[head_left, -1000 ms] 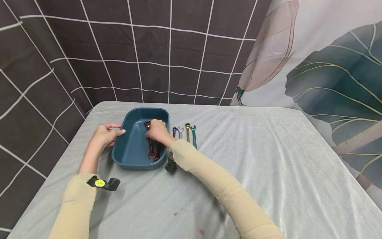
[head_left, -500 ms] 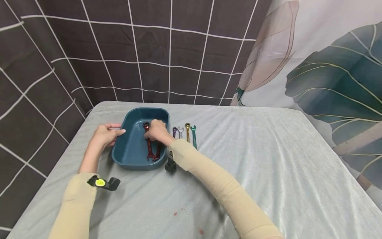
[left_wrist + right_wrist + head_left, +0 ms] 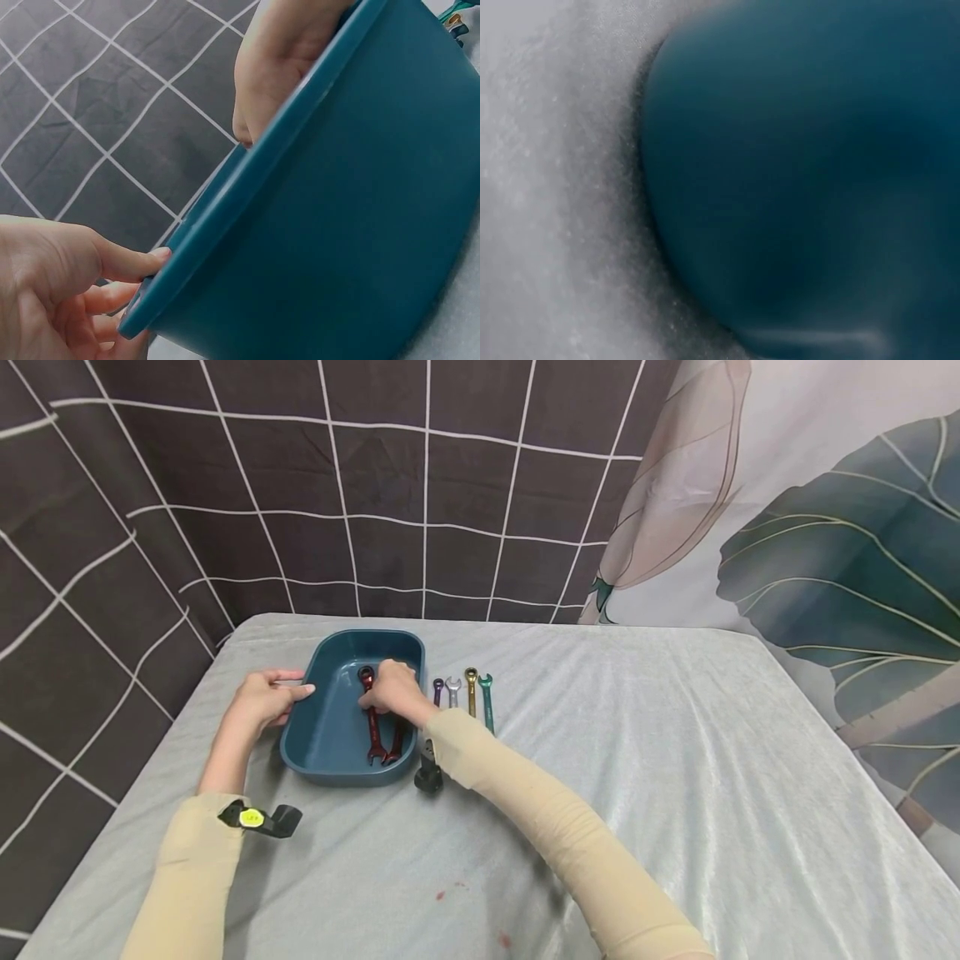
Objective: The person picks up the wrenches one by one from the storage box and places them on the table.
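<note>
My left hand (image 3: pixel 262 700) holds the left rim of a blue plastic tub (image 3: pixel 321 735), pinching it between thumb and fingers, as the left wrist view also shows. Inside the tub, my right hand (image 3: pixel 396 687) grips a dark red combination wrench (image 3: pixel 373 727) by its shank. The wrench's ring end points to the back and its open jaw to the front. Partly under the hand lies a second dark red wrench (image 3: pixel 397 742), close beside the first. My right fingertips are mostly hidden. Only the tub's outer wall (image 3: pixel 795 165) and the cloth fill the right wrist view.
To the right of the tub several small wrenches lie in a row: purple (image 3: pixel 438 689), silver (image 3: pixel 453 690), gold (image 3: pixel 472 689) and green (image 3: pixel 487 702). My right sleeve partly covers them. A pale grey cloth (image 3: pixel 637 760) covers the table, with dark checked fabric (image 3: pixel 382 485) behind.
The red wrench in my right hand has shifted slightly to the left inside the tub, its ring end a little nearer to me. My left hand and the tub have stayed in place.
</note>
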`<state>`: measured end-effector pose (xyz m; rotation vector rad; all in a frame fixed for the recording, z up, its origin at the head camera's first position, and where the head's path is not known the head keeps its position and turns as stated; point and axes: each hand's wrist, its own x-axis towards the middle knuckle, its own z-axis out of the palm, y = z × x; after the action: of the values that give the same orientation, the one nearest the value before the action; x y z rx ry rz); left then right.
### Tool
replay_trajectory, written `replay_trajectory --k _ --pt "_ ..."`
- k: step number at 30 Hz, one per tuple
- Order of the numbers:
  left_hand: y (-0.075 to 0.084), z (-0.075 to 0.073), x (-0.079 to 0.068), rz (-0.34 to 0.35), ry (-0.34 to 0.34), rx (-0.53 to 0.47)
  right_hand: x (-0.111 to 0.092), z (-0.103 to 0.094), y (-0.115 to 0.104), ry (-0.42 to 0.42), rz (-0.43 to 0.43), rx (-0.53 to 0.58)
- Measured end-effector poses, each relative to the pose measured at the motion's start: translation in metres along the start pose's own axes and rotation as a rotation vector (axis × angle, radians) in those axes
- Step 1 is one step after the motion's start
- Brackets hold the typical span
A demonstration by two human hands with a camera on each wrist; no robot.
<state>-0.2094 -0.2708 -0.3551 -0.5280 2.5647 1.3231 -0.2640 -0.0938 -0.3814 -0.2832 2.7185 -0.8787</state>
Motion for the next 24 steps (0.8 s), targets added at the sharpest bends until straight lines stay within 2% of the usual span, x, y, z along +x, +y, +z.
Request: replay_trajectory --k 11,18,24 --pt "0.0010 0.0008 -0.0008 -0.025 0.008 0.020 0.0020 0.0006 -0.0005 -0.010 0.062 0.082" --pt "0.0007 0.0005 -0.0001 -0.023 0.000 0.014 0.0016 0.0009 0.0003 -0.037 0.072 0.136" --pt "0.0002 0.0011 -0.0003 -0.019 0.005 0.010 0.0012 0.0016 -0.0001 -0.056 0.074 0.110"
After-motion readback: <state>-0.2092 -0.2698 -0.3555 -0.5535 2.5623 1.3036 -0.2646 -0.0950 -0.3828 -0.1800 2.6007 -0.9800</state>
